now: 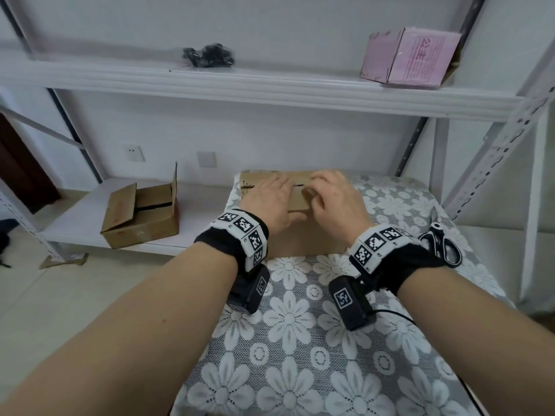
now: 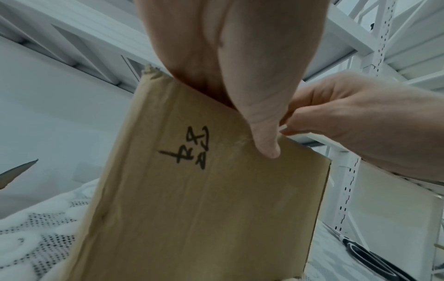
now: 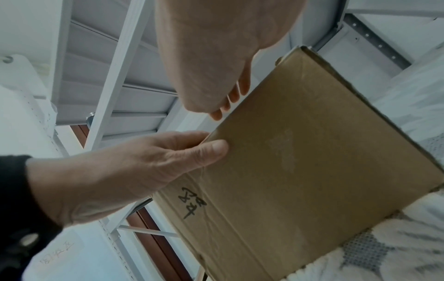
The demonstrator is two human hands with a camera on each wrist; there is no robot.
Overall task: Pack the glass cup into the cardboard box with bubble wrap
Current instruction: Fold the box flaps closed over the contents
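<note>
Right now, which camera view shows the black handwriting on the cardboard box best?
The left wrist view: the handwriting sits centred and unobstructed on the cardboard box. The right wrist view shows it smaller, partly beside the left hand. The head view does not show it.

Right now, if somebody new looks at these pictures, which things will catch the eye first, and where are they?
First come the left hand and right hand, both on top of the cardboard box in the middle, which stands on a flowered lace cloth. Black handwriting marks the box's near side. Next, the pink box on the upper shelf at right, and black scissors on the cloth right of the hands.
</note>
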